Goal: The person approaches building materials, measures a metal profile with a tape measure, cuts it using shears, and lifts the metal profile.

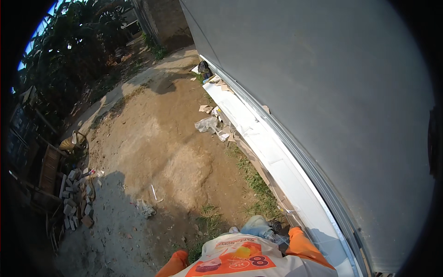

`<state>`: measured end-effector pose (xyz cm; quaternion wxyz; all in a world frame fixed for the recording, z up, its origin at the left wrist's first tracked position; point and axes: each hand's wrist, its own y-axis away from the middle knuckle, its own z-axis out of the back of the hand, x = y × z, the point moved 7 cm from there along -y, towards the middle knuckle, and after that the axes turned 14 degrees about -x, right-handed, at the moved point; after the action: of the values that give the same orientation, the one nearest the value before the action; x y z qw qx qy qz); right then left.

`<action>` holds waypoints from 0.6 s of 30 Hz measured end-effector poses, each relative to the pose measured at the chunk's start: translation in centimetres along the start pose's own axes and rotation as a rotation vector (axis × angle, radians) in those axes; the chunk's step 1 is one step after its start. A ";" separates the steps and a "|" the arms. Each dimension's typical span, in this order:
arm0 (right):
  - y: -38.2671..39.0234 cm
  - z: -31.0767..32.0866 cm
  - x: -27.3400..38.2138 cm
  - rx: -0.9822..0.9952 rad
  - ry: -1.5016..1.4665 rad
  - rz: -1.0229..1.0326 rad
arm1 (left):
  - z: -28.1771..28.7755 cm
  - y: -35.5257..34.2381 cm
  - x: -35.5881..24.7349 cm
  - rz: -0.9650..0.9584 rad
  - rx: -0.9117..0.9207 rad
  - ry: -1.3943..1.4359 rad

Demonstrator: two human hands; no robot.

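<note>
My left arm shows only as a short piece of orange sleeve (177,261) at the lower edge; my left hand is not in view. My right orange sleeve (304,247) reaches forward beside my hip, close to the long white panels (281,168). At the end of that sleeve my right hand (284,231) is a small dark patch. Its fingers cannot be made out. Just beside it, next to my jeans leg (256,226), is a dark object (275,225) too small to name.
A tall grey wall or sheet (323,92) rises on the right, with metal rails (295,143) along its base. Plastic and cardboard scraps (210,123) lie by the panels. Broken blocks (71,203) are piled at the left on bare earth. Trees (74,51) stand far left.
</note>
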<state>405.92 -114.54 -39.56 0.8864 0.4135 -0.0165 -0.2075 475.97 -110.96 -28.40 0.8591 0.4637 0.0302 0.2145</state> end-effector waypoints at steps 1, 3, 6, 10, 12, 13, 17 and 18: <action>-1.9 -1.7 -3.8 -0.205 -0.291 -0.265 | 4.8 -3.5 -2.1 -0.075 0.044 -0.110; -0.1 1.7 0.8 0.007 -0.492 -0.347 | 16.3 -16.2 -0.4 -0.228 -0.398 -0.027; -1.3 3.4 1.6 0.121 -0.333 -0.344 | 32.5 -18.3 -9.9 0.057 -0.605 0.835; -11.3 10.3 7.8 0.121 -0.133 -0.087 | 41.4 -19.8 -22.9 -0.031 -0.473 0.991; -18.2 14.8 9.9 0.040 -0.362 -0.288 | 40.7 -24.7 -27.9 -0.036 -0.401 0.899; -21.1 18.4 11.4 0.035 -0.512 -0.387 | 41.0 -28.1 -30.3 -0.033 -0.395 0.815; -33.1 38.9 18.9 -0.367 -0.935 -0.573 | 45.0 -33.2 -32.4 0.057 -0.354 0.647; -36.0 42.5 20.2 -0.439 -0.920 -0.484 | 47.4 -34.9 -33.3 0.000 -0.350 0.652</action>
<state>403.02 -173.72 -41.11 0.7802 0.0784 -0.2622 -0.5625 469.60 -178.01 -34.58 0.8705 0.2171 0.2652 0.3531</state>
